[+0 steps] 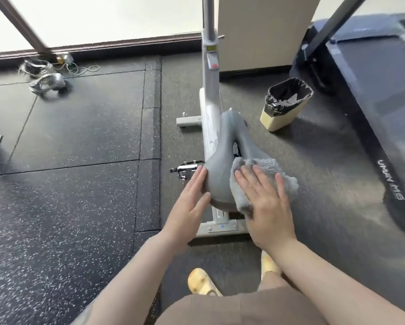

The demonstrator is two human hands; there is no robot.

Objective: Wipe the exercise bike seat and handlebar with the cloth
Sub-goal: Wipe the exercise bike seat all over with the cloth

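Observation:
The grey bike seat (222, 160) points away from me, above the white bike frame (210, 95). A fluffy grey cloth (267, 166) lies over the seat's right rear half. My right hand (264, 202) lies flat on the cloth, fingers spread, pressing it onto the seat. My left hand (189, 202) rests flat against the seat's left rear edge, fingers straight, holding nothing. The handlebar is out of view beyond the top of the frame.
A yellow bin (283, 118) with a black liner stands right of the bike. A dark treadmill (372, 109) fills the right side. A metal pedal (187, 170) sticks out left of the seat. Shoes (44, 78) lie at the far left on black rubber floor mats.

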